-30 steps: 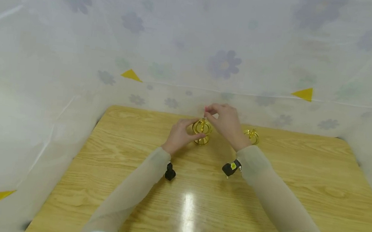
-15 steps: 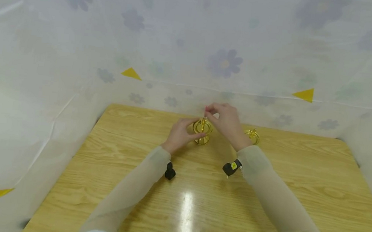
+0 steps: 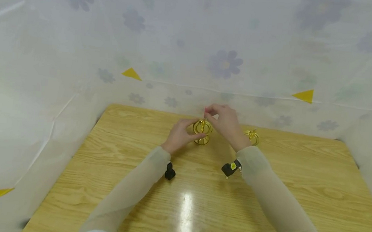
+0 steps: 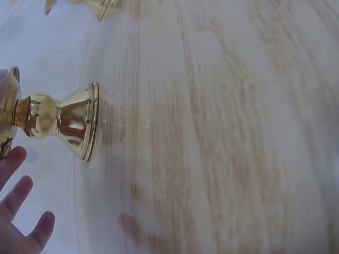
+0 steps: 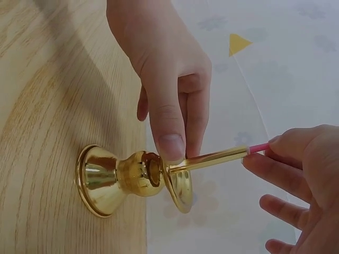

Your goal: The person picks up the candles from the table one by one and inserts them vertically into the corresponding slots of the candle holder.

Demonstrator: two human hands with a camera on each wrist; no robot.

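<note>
The second gold holder (image 3: 252, 136) sits partly hidden behind the right hand (image 3: 227, 123).

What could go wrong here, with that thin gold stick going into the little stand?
The right hand pinches only the pink tip of the gold stick, so it might slip or tilt. The left hand steadies the gold candle holder by its rim; a hard push could tip it. A second gold holder close by might get knocked.

Sleeves (image 3: 137, 186): sheer beige, close-fitting, wrist to upper arm, both arms. Pale grey cuffs at the upper ends. Left hand (image 3: 178, 134), right hand (image 3: 227, 122): bare. Small black camera under each wrist; the right one bears a yellow mark.
</note>
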